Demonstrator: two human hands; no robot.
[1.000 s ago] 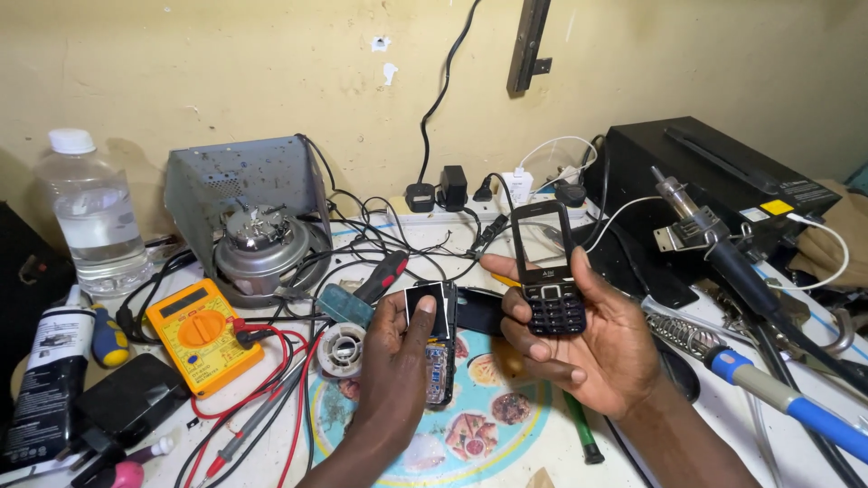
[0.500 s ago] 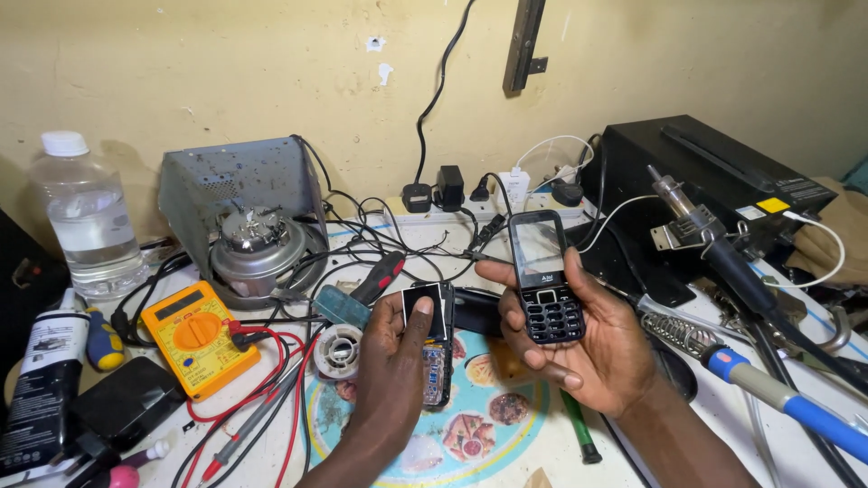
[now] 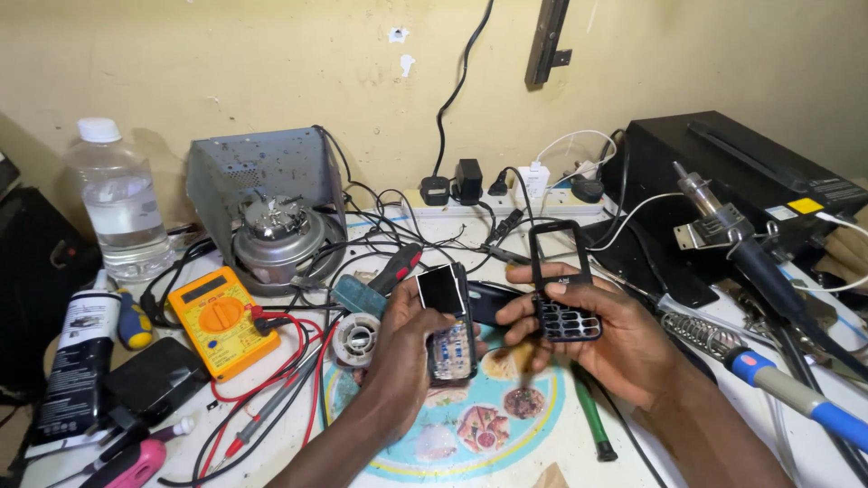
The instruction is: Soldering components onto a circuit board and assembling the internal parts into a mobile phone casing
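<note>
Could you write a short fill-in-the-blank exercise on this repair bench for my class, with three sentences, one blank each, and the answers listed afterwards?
1. The left hand holds the phone body, and the right hand holds the black front ______ with its keypad.
2. The multimeter left of the hands is coloured ______.
3. The clear plastic ______ with a white cap stands at the far left of the table.

Missing words: cover; yellow; bottle

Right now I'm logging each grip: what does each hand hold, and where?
Left hand grips the bare phone body by its sides. Right hand holds the black front cover at its keypad end.
</note>
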